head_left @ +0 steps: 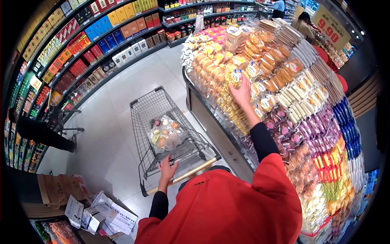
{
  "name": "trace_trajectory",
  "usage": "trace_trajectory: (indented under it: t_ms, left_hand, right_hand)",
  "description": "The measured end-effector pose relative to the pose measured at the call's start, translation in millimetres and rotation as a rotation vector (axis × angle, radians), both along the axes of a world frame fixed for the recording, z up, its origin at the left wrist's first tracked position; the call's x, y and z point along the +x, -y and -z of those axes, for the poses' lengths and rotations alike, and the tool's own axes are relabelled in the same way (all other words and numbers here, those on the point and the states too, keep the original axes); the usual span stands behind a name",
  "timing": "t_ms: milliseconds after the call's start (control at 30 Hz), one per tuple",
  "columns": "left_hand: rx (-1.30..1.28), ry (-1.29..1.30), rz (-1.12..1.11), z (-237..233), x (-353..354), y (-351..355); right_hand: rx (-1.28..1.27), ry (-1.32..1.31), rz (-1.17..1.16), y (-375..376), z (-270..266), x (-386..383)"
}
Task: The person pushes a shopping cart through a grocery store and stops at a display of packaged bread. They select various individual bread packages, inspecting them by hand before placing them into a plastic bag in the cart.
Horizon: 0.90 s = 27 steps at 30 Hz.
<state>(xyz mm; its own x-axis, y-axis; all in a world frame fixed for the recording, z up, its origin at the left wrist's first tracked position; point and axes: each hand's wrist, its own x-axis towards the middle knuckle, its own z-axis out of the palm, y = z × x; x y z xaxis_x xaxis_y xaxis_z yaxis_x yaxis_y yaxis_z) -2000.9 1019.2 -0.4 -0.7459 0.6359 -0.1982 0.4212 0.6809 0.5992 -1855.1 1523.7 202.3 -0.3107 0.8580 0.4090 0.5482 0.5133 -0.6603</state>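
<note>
My right hand [242, 92] reaches onto the heaped display, its thumb and fingers around a clear snack packet [234, 76] with yellow contents and a blue-and-white label. The packet still lies among similar ones. My left hand [166, 170] is over the near end of the shopping cart [140, 122], just beyond its handle [187, 175], with thumb and fingers apart and nothing visible in it. Inside the cart lies a clear plastic bag [172, 138] with several colourful items, perhaps produce.
The display counter [215, 118] runs along the cart's right side, piled with wrapped breads and snacks [300, 93]. Curved shelves [101, 40] of boxed goods line the left. A person [40, 132] stands beside another cart [67, 122]. Cartons and papers [105, 213] lie at lower left.
</note>
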Motion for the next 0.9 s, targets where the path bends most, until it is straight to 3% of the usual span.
trace_trajectory:
  t_ms: [67,133,233,400,433,533,567,733,800,833,867,900]
  left_hand:
    - [0.131,-0.225,0.039,-13,10,-2]
    - [0.103,-0.235,0.058,-65,17,-22]
    - [0.539,0.266,0.066,-147,30,-57]
    - [0.949,0.635,0.064,-228,44,-115]
    - [1.053,0.746,0.018,-233,47,-120]
    - [0.986,0.599,-0.124,-227,49,-125]
    - [0.987,0.663,-0.223,-226,51,-122]
    - [0.998,0.725,-0.301,-212,56,-110]
    - [1.000,0.701,-0.329,-206,58,-109]
    - [1.000,0.703,-0.335,-205,60,-109]
    - [1.003,0.713,-0.332,-205,62,-110]
    - [1.004,0.724,-0.332,-205,65,-110]
  right_hand:
    - [0.012,-0.044,-0.048,17,-11,7]
    - [0.014,-0.170,-0.163,49,-32,9]
    - [0.051,-0.201,-0.311,110,-53,13]
    - [0.022,-0.227,-0.658,196,-59,19]
    - [0.061,-0.177,-0.708,207,-53,21]
    - [0.112,-0.108,-0.778,225,-41,25]
    - [0.132,-0.086,-0.789,228,-38,27]
    - [0.117,-0.196,-0.754,236,-30,35]
    - [-0.471,-0.563,-0.617,240,-5,33]
    - [-0.722,-0.704,-0.724,235,8,33]
    - [-0.727,-0.699,-0.725,232,10,35]
    - [-0.902,-0.705,-0.755,231,11,37]
